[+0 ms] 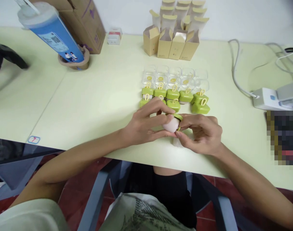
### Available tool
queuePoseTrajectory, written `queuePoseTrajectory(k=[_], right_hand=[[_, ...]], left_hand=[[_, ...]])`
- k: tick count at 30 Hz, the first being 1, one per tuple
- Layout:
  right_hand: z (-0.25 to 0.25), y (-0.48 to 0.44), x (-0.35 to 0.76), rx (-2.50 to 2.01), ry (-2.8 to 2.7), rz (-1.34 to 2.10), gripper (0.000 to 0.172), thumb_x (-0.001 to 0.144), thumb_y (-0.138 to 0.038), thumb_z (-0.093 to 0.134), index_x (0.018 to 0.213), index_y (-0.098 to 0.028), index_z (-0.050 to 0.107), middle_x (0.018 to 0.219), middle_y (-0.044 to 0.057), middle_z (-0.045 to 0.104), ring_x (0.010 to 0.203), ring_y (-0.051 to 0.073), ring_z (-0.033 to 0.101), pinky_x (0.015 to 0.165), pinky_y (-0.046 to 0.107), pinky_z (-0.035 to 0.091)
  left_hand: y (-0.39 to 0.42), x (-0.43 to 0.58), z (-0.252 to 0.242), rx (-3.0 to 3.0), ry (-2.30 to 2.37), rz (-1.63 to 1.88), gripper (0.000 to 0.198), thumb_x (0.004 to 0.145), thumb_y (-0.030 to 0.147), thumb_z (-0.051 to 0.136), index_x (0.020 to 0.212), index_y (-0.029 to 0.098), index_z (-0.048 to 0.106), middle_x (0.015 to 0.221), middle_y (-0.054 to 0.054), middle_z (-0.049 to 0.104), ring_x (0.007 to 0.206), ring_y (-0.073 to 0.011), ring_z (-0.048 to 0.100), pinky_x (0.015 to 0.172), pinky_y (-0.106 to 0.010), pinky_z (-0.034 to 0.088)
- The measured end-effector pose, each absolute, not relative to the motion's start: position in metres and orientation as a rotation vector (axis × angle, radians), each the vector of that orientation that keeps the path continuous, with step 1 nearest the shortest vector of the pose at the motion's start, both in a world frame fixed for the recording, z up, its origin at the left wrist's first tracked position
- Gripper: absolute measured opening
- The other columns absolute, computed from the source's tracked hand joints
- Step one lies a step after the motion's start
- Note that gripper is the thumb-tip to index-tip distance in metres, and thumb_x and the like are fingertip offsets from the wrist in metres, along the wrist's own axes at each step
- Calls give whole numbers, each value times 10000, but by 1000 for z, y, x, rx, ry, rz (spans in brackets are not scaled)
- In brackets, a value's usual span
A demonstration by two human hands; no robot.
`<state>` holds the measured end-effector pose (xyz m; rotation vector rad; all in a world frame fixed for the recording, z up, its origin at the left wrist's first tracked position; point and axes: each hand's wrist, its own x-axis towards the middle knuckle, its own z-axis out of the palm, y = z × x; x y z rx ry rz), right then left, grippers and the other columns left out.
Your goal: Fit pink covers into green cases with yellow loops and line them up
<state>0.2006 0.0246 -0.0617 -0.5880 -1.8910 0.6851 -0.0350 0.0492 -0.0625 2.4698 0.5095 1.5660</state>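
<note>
My left hand (146, 121) pinches a small white rounded container (170, 125) between thumb and fingers, above the near part of the table. The fingers of my right hand (202, 132) close on the green lid (178, 116) at the container's right side. A bit of yellow loop shows by the right fingertips. Below the hands stands a whitish, see-through piece (177, 142), partly covered by them. Just beyond, green-capped containers (173, 94) with yellow loops stand in rows, some hidden behind my left hand. Clear plastic cups (174, 80), several with yellow marks, line up behind those.
Open cardboard boxes (176, 43) stand grouped against the wall. At the left are a tall blue cup (57, 38) in a cardboard holder, a brown carton (88, 22) and a small white box (114, 36). A power strip (265, 98) with cables lies right, beside a pixelated patch.
</note>
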Motion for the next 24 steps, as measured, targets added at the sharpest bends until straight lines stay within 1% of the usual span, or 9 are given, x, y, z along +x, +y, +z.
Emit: queuePoseTrajectory(k=[3, 6, 8, 11, 13, 16, 19, 21, 24], right_hand=[[-60, 23, 200, -581, -1864, 805, 342, 900, -154, 848, 1205, -275, 752, 939, 19, 826, 689, 182, 800, 603, 274, 696], [-56, 24, 199, -580, -1826, 939, 630, 896, -192, 903, 1467, -296, 658, 1211, 66, 825, 856, 209, 856, 717, 311, 753], [-53, 26, 199, -594, -1851, 945, 704, 880, -237, 941, 1516, -296, 646, 1344, 94, 799, 922, 223, 864, 780, 336, 766], [-48, 29, 200, -617, -1926, 852, 606, 885, -303, 956, 1442, -269, 721, 1282, 88, 828, 879, 212, 852, 795, 339, 761], [-46, 31, 199, -666, -1966, 779, 542, 918, -323, 931, 1419, -262, 735, 1220, 79, 843, 808, 189, 820, 762, 341, 749], [-45, 32, 199, -744, -1953, 703, 507, 963, -332, 884, 1437, -256, 719, 1103, 57, 841, 694, 155, 747, 676, 328, 706], [-45, 34, 201, -806, -1871, 668, 502, 968, -328, 874, 1439, -250, 718, 1037, 43, 816, 636, 136, 693, 616, 317, 649], [-43, 36, 204, -820, -1845, 662, 491, 969, -316, 868, 1434, -254, 723, 1054, 49, 800, 638, 132, 680, 605, 317, 628], [-41, 37, 206, -771, -1913, 646, 484, 972, -349, 866, 1430, -265, 733, 1030, 52, 775, 675, 150, 669, 613, 330, 626]], left_hand=[[52, -36, -65, 2412, 506, 1584, 384, 907, 530, 913, 1073, 267, 689, 1125, -75, 806, 934, -225, 766, 793, -413, 636], [52, -39, -66, 2283, 509, 1594, 520, 830, 543, 968, 1171, 254, 702, 1177, -90, 821, 1039, -242, 808, 867, -409, 669], [50, -40, -66, 2193, 513, 1587, 596, 785, 535, 996, 1218, 252, 701, 1195, -96, 830, 1085, -250, 828, 902, -405, 691], [48, -40, -65, 2102, 545, 1549, 631, 754, 566, 1000, 1220, 252, 712, 1223, -102, 832, 1127, -263, 842, 913, -396, 721], [46, -40, -63, 2084, 588, 1513, 658, 777, 588, 975, 1288, 262, 717, 1267, -108, 829, 1184, -273, 837, 922, -390, 735], [45, -39, -57, 2206, 636, 1441, 754, 849, 562, 934, 1499, 286, 670, 1435, -141, 789, 1347, -304, 782, 1067, -453, 715], [45, -39, -54, 2352, 649, 1435, 807, 904, 467, 927, 1618, 286, 598, 1590, -175, 693, 1492, -344, 686, 1221, -559, 624], [46, -38, -54, 2354, 646, 1500, 719, 925, 399, 925, 1575, 289, 635, 1555, -162, 722, 1472, -341, 702, 1214, -581, 619], [48, -36, -58, 2280, 663, 1620, 491, 904, 402, 946, 1336, 274, 751, 1318, -113, 837, 1250, -290, 814, 1071, -515, 683]])
